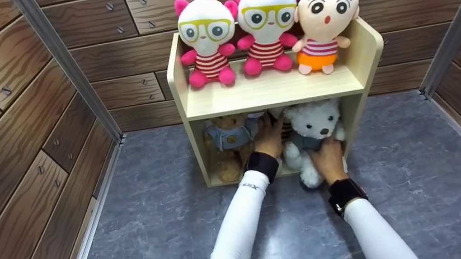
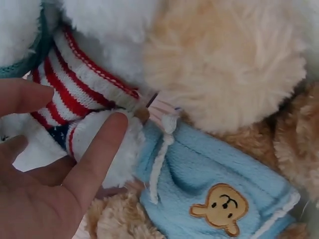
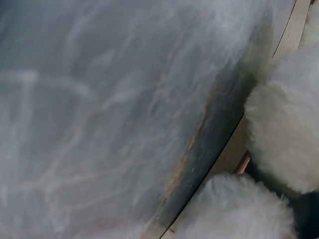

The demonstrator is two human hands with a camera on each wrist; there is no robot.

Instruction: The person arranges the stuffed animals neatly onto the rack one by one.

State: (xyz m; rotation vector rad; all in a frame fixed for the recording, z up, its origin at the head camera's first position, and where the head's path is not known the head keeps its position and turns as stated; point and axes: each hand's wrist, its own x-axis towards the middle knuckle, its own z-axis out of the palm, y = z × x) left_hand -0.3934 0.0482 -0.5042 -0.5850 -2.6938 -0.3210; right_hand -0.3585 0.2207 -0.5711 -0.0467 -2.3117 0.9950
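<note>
In the head view my left hand (image 1: 269,136) reaches into the lower compartment of a small shelf (image 1: 275,91), between a brown teddy bear (image 1: 229,138) in a blue hoodie and a partly hidden striped toy. The left wrist view shows its fingers spread beside a white plush toy (image 2: 75,89) in a red-and-white striped sweater, one fingertip at its white fur. My right hand (image 1: 329,160) holds a white teddy bear (image 1: 314,121) by its lower body; its fingertips are hidden. One of this bear's feet juts past the shelf's front edge. White fur shows in the right wrist view, the hand does not.
On the upper shelf sit two pink-eared plush toys (image 1: 207,37) (image 1: 267,23) with yellow glasses and a boy doll (image 1: 324,24) in orange shorts. Wood-patterned panels (image 1: 14,180) enclose a grey marbled floor (image 1: 159,231).
</note>
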